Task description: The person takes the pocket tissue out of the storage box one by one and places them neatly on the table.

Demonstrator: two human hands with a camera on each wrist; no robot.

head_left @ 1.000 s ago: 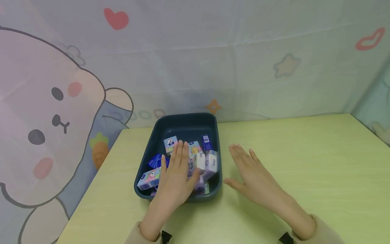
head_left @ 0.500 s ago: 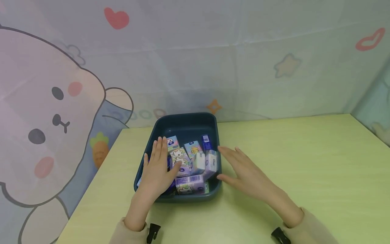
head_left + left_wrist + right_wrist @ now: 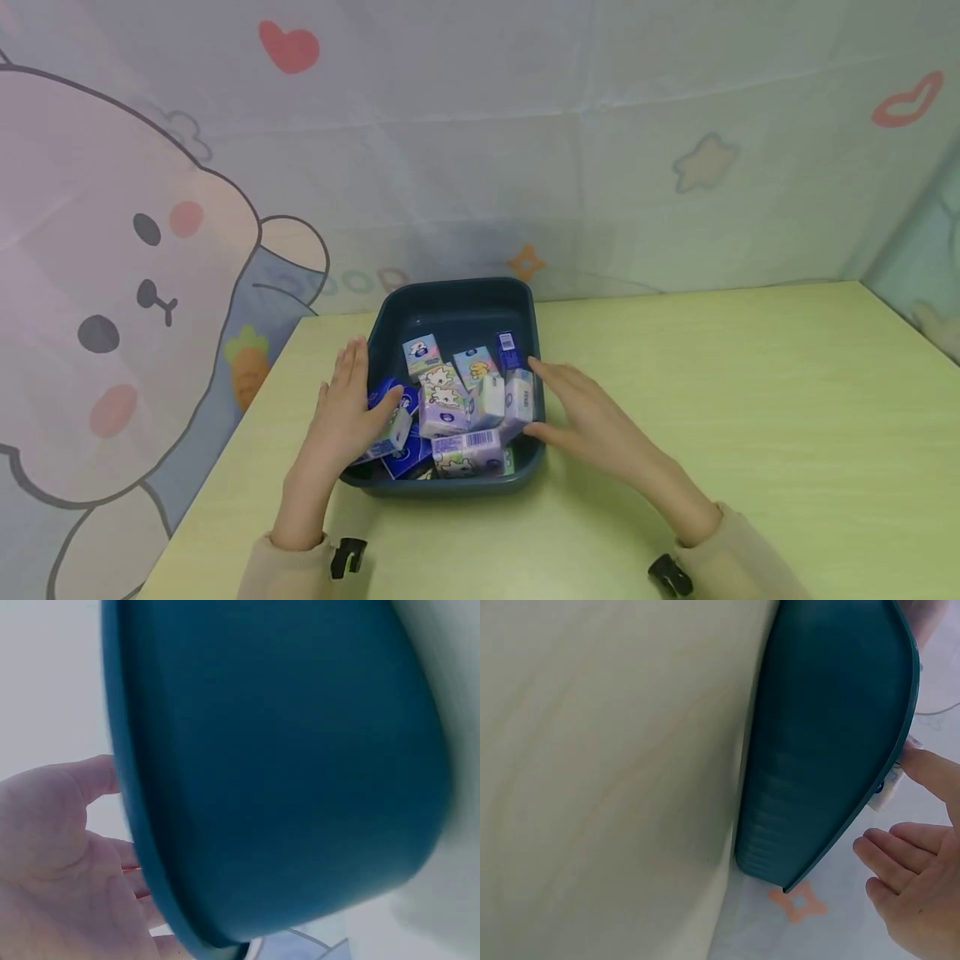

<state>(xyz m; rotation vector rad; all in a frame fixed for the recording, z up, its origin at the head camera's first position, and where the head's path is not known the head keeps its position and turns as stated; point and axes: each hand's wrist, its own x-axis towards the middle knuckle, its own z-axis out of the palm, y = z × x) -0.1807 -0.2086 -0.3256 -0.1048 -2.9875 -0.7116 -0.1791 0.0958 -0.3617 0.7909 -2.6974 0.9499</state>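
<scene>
The left hand (image 3: pixel 339 417) is at the left rim of the bin (image 3: pixel 457 490), the right hand (image 3: pixel 600 423) at its right, both with fingers loosely extended, unclenched. Between them on the table (image 3: pixel 720 400), the bin bears packs (image 3: pixel 444 400) mostly in its nearer part.

Pale backdrop (image 3: pixel 480 158) w/ cartoon animal (image 3: pixel 135 283) & red heart (image 3: pixel 290 48) behind lt yellow-green tbl (image 3: pixel 720 400).

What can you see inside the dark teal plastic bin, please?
Small rectangular printed packs in lilac, pale blue and dark blue lie heaped mostly toward the near end of the bin. Anything beneath them or behind the left hand is covered.
</scene>
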